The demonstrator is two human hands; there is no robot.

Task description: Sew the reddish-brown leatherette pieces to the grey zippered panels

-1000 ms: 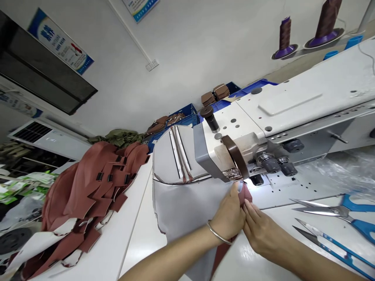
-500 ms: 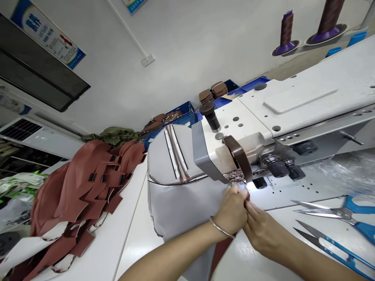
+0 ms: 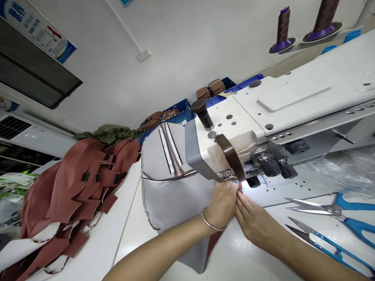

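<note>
A large piece of leather-like material (image 3: 178, 203), grey on this face and red-brown at a turned edge, lies under the head of a white sewing machine (image 3: 216, 128). My left hand (image 3: 222, 203), with a metal bangle at its wrist, is closed on the piece's edge right before the presser foot (image 3: 227, 175). Pressed against it from the right, my right hand (image 3: 253, 218) pinches the same edge, its fingers together. The needle point is mostly hidden behind my fingers and the brown guard (image 3: 231, 156).
Two pairs of blue-handled cutters, scissors (image 3: 331, 208) and thread snips (image 3: 319, 238), lie at right. Red-brown pieces (image 3: 79, 187) are heaped at left. Blue crates (image 3: 181, 105) stand behind; thread spools (image 3: 283, 29) rise at upper right, and clear plastic (image 3: 348, 168) lies beyond the machine.
The whole view has shifted slightly, so most things appear further left. The fingers of my right hand have straightened somewhat. A lower corner of the grey piece now shows below my left forearm.
</note>
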